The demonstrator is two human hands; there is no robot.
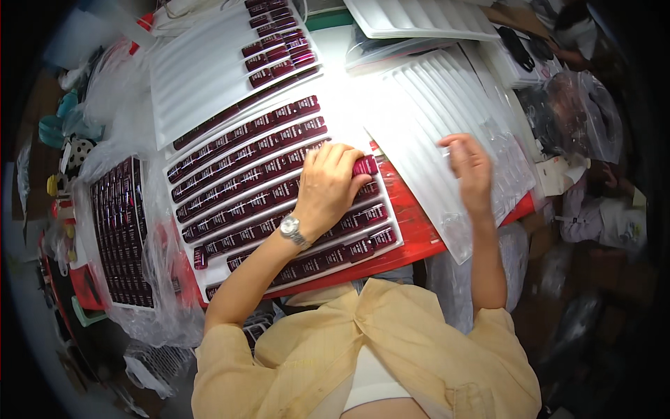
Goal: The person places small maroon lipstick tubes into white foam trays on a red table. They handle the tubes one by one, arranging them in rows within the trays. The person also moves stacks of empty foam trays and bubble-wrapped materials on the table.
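A white ridged tray [215, 274] lies before me, filled with rows of short dark red cylinders [251, 178] bearing pale print, laid end to end. My left hand [326, 183], with a metal watch [290, 225] on its wrist, reaches over the rows. Its thumb and fingers close round a brighter red cylinder [365, 165] at the right end of one row. My right hand [471, 166] hovers above a white grooved tray [426, 105] further right. Its fingers are curled together and slightly blurred; what they hold, if anything, is too small to tell.
Another white sheet or tray [202, 77] overlaps the far rows, with more red cylinders [279, 52] at its right. A plastic-wrapped tray of cylinders [120, 230] stands at left. White trays [426, 17] are stacked at the back. Red tabletop [412, 216] shows between trays; clear bags hang right.
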